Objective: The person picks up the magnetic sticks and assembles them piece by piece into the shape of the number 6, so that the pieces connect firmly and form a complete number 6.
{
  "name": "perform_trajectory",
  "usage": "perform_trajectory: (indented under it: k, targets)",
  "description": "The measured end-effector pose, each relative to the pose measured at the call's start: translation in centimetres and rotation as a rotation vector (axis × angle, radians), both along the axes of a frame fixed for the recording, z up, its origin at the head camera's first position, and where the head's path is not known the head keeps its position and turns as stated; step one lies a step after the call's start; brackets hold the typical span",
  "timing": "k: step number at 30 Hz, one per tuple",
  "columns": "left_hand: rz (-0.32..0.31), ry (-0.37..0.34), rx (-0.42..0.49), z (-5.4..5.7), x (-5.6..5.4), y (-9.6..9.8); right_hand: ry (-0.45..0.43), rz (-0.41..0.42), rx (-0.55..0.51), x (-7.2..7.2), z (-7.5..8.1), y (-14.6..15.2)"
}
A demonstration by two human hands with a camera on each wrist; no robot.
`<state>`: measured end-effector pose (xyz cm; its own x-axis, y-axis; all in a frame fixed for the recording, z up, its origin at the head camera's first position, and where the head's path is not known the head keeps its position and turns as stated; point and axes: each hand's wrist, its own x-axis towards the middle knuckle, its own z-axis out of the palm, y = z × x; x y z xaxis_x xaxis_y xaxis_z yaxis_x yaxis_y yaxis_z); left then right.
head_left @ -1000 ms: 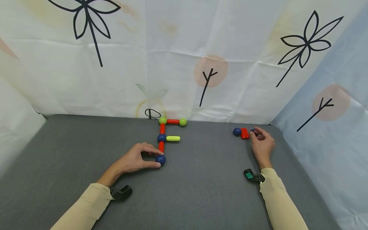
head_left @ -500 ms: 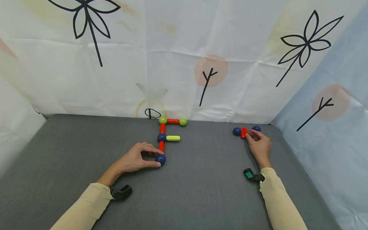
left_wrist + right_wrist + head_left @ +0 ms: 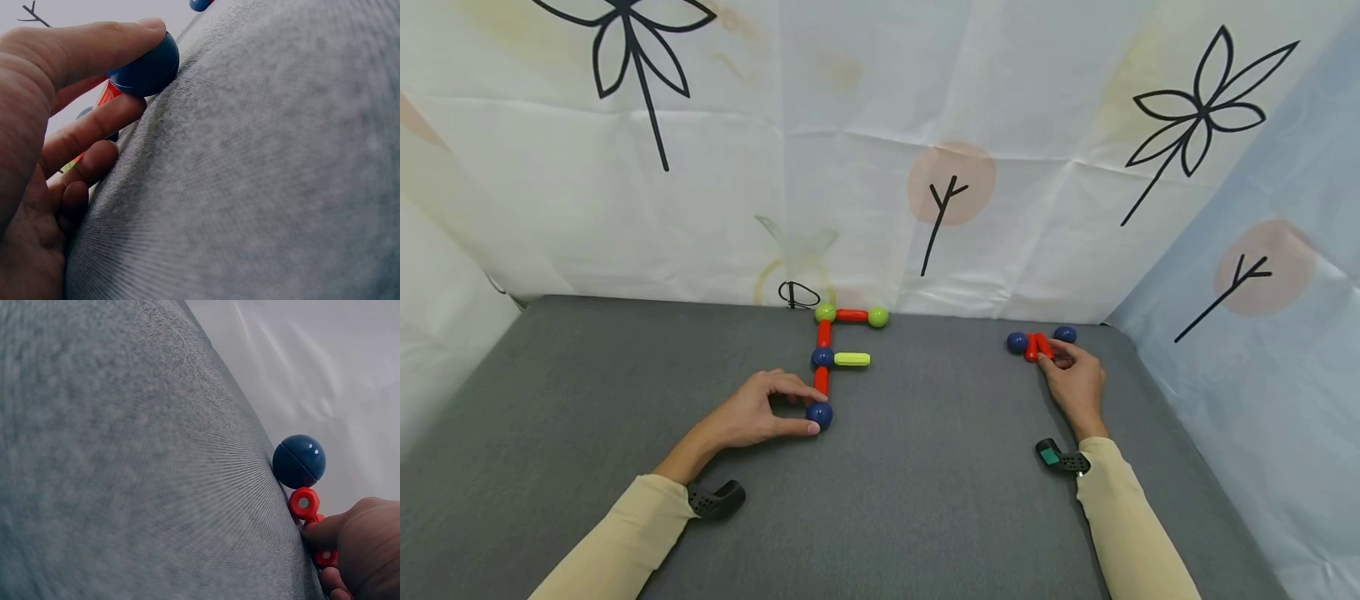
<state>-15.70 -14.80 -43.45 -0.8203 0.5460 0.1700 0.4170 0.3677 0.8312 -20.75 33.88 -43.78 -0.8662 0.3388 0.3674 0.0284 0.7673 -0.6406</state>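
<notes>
Left hand [image 3: 760,414]: thumb and fingers pinch the near blue ball [image 3: 819,416], at the near end of the joined column [image 3: 823,335]. Right hand [image 3: 1077,383]: narrow pinch at the right red stick [image 3: 1043,344], toward the table's [image 3: 925,467] far right; the thumb hides much of it in the wrist view, so firmness of hold cannot be confirmed. That stick lies to the far left of the palm, long axis running near to far, near end angled right. The left red stick [image 3: 1032,348] lies just beside it. Right hand is nearer to both sticks; from them, the near blue ball lies well to the left and nearer
</notes>
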Motion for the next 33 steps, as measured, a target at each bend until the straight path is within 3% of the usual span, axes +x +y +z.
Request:
perform_trajectory:
  k: [5,10,16,20,25,33]
  targets:
    - [-0.002,0.001,0.001,0.0,0.0,0.0,0.035,-0.038,-0.010,-0.1,0.0,-0.1]
    - [-0.003,0.006,0.001,0.0,-0.1,0.0,0.045,-0.085,-0.092,-0.2,0.4,-0.1]
    - [-0.007,0.011,0.006,0.0,-0.1,-0.1,0.048,-0.060,-0.186,0.0,1.7,-0.7]
    - [-0.008,0.008,0.010,0.0,-0.1,-0.1,0.061,0.021,-0.205,0.1,2.8,-1.6]
    - [0.001,0.007,-0.003,-0.1,-0.1,-0.1,0.061,0.180,-0.234,0.5,3.8,-3.5]
    - [0.002,0.005,-0.013,0.0,0.0,0.0,-0.004,0.431,-0.205,1.3,4.5,-6.3]
